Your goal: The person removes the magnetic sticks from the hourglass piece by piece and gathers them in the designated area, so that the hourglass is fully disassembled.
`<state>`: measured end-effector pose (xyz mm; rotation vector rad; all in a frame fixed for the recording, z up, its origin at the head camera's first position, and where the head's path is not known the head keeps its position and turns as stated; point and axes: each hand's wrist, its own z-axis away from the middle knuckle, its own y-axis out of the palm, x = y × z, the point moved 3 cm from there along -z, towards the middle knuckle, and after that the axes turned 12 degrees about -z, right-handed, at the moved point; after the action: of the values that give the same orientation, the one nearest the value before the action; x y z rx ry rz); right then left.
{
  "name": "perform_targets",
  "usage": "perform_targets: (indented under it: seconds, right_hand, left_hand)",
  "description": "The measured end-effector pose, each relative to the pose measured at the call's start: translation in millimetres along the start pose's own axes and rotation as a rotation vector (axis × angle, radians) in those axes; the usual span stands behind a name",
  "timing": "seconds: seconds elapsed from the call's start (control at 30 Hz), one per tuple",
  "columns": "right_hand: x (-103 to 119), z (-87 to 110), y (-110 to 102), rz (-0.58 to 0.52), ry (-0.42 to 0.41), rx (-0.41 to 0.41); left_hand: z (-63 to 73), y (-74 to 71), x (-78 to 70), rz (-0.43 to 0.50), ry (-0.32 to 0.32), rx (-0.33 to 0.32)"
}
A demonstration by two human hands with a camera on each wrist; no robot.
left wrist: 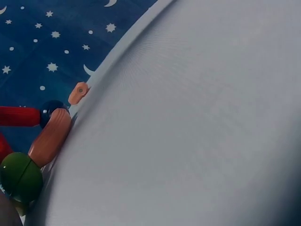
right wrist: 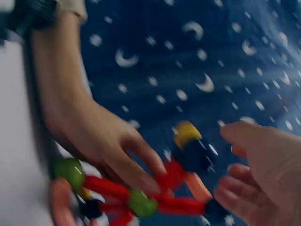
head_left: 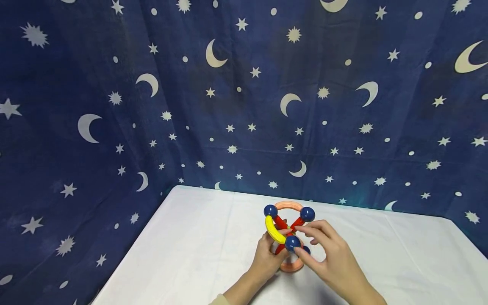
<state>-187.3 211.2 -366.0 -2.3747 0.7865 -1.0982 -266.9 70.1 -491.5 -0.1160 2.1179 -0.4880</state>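
Observation:
A toy frame of magnetic balls and rods stands upright over the table in the head view. Blue balls (head_left: 292,243), a curved yellow rod (head_left: 273,231) and a curved peach rod (head_left: 288,205) form its top. Red rods meet at a green ball (right wrist: 142,203) in its middle. My left hand (head_left: 263,256) grips the frame around the red rods. Close on the right is my right hand (head_left: 337,258), thumb and fingers spread near the front blue ball. In the left wrist view, another green ball (left wrist: 21,178) joins a lower peach rod (left wrist: 49,139).
A white cloth (head_left: 183,250) covers the table. Behind and to the left hangs a dark blue curtain (head_left: 236,106) with moons and stars. A peach piece with a hole in its end (left wrist: 78,92) shows beyond the lower rod in the left wrist view.

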Motion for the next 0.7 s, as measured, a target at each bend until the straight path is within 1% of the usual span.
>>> perform_targets:
  seconds: [0.07, 0.17, 0.23, 0.3, 0.37, 0.47, 0.57, 0.7]
  right_hand:
    - [6, 3.1, 10, 0.061, -0.035, 0.029]
    - [7, 6.7, 20, 0.099, -0.087, 0.022]
    - [6, 8.0, 23, 0.110, -0.095, 0.005]
    - [5, 8.7, 25, 0.114, -0.101, -0.010]
    - [4, 9.5, 27, 0.105, -0.096, -0.021]
    - [2, 10.9, 30, 0.074, -0.064, -0.030]
    - [2, 11.3, 33, 0.064, -0.036, -0.049]
    - [3, 10.3, 37, 0.066, -0.038, -0.065]
  left_hand:
    - [0.2, -0.3, -0.5, -0.005, -0.024, 0.004]
    - [0.7, -0.3, -0.3, -0.012, -0.041, 0.008]
    - [0.6, 0.0, 0.4, -0.011, -0.027, 0.009]
    - [0.8, -0.1, 0.9, -0.024, 0.013, -0.003]
    - [1.3, -0.3, 1.4, -0.027, 0.044, -0.010]
    - [2.2, -0.9, 1.5, -0.022, 0.068, -0.016]
    - [1.9, -1.6, 0.9, -0.024, 0.058, -0.009]
    - [0.0, -2.9, 0.3, -0.056, 0.064, -0.026]
